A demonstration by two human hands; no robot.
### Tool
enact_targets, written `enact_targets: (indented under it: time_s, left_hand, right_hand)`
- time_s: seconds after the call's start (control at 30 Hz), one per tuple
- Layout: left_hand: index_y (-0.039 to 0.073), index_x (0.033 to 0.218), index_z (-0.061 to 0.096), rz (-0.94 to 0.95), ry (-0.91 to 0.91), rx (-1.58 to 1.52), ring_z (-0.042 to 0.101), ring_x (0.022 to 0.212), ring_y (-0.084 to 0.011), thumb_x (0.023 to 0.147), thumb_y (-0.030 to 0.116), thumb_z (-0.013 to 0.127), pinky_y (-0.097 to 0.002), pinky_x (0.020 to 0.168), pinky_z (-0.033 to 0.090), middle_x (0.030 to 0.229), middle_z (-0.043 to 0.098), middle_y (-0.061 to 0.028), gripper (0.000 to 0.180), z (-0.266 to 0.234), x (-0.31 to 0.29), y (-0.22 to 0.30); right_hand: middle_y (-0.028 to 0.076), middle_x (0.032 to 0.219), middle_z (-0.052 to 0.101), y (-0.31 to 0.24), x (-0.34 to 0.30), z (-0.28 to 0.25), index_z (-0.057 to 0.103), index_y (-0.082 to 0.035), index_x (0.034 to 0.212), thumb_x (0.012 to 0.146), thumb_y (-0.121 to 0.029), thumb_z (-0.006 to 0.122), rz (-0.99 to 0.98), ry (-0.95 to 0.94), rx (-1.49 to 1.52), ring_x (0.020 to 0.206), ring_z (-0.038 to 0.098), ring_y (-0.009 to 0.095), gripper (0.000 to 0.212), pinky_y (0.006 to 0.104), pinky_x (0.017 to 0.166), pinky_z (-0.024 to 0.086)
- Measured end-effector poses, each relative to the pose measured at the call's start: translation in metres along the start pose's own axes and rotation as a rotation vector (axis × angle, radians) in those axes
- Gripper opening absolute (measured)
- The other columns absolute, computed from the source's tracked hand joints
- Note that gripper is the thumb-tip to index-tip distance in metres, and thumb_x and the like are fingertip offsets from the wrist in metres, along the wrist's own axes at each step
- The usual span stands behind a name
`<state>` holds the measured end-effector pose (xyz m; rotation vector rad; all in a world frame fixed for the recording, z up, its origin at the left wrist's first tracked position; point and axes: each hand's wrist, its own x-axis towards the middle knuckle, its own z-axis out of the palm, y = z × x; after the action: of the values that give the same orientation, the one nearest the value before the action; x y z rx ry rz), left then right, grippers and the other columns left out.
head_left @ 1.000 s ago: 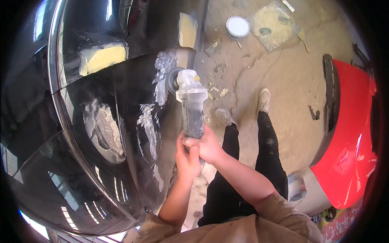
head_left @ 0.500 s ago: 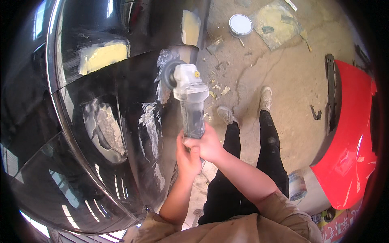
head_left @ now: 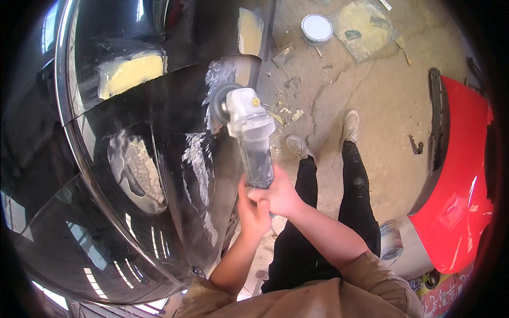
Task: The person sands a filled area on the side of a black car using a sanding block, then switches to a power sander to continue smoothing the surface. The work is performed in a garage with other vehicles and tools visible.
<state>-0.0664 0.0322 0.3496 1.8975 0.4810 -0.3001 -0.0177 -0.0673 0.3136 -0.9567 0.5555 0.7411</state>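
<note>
With both hands I hold a grey, dusty angle grinder point(head_left: 255, 153) by its rear end. My right hand point(head_left: 280, 195) wraps the handle, and my left hand point(head_left: 254, 216) closes round the same end just below it. The grinder's round disc point(head_left: 218, 104) is edge-on at the side of a black car body point(head_left: 127, 114), over a scuffed, whitish sanded patch point(head_left: 218, 74). Whether the disc touches the panel I cannot tell. Nearer me on the panel lies another bare, scraped streak point(head_left: 197, 164).
Yellowish filler point(head_left: 132, 73) and a rough oval filler patch point(head_left: 143, 169) mark the car. On the floor are a white-topped can point(head_left: 317, 28), a smeared board point(head_left: 363, 32) and scraps. A red car panel point(head_left: 456, 185) stands at right, a tin point(head_left: 391, 241) beside my leg.
My hands and the grinder's handle have shifted slightly right and nearer me. The grinder is tilted a little more, its disc still beside the sanded patch.
</note>
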Motion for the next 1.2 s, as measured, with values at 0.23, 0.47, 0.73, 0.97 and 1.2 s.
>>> enact_targets:
  time_s: [0.23,0.47,0.73,0.97,1.2]
  left_hand:
    - [-0.011,0.148,0.035,-0.002,-0.033,0.043,0.060,0.123,-0.0334,0.093,0.066,0.062,-0.0421,0.105,0.047,0.134,0.057,-0.0265,0.098,-0.003,-0.005,-0.021]
    - [-0.001,0.128,0.054,-0.148,-0.172,0.086,0.062,0.107,-0.0304,0.086,0.029,0.072,-0.0446,0.091,0.050,0.119,0.063,-0.0214,0.055,0.067,-0.056,-0.025]
    - [0.003,0.121,0.057,-0.159,-0.254,-0.187,0.068,0.094,-0.0271,0.081,0.030,0.075,-0.0429,0.079,0.053,0.106,0.069,-0.0184,0.052,0.059,-0.094,0.046]
    - [0.005,0.128,0.054,-0.092,-0.109,-0.206,0.068,0.097,-0.0265,0.081,0.030,0.075,-0.0425,0.082,0.054,0.111,0.069,-0.0183,0.058,0.039,-0.126,0.109]
    - [0.008,0.135,0.051,-0.033,-0.099,-0.206,0.068,0.100,-0.0260,0.080,0.030,0.075,-0.0420,0.085,0.054,0.115,0.068,-0.0182,0.064,0.035,-0.167,0.140]
  right_hand:
    - [0.008,0.103,0.068,0.015,-0.001,-0.005,0.058,-0.002,0.117,0.070,-0.015,0.079,0.005,0.030,-0.026,0.093,0.066,0.018,0.053,0.0351,0.088,0.053]
    - [0.011,0.114,0.068,0.026,-0.060,-0.091,0.061,-0.001,0.128,0.086,-0.011,0.070,-0.049,-0.071,-0.276,0.102,0.066,0.024,0.044,0.0389,0.090,0.054]
    - [0.016,0.129,0.062,0.014,-0.117,-0.206,0.059,-0.001,0.132,0.101,-0.033,0.052,0.075,-0.342,-0.322,0.118,0.059,0.030,0.045,0.0464,0.104,0.048]
    - [0.014,0.119,0.065,-0.083,-0.171,-0.177,0.062,-0.004,0.121,0.103,-0.033,0.050,0.340,-0.212,-0.217,0.109,0.063,0.029,0.037,0.0441,0.092,0.054]
    - [0.010,0.099,0.068,-0.135,-0.232,-0.134,0.064,-0.006,0.108,0.102,-0.032,0.050,0.331,-0.089,-0.256,0.091,0.066,0.028,0.030,0.0407,0.079,0.056]
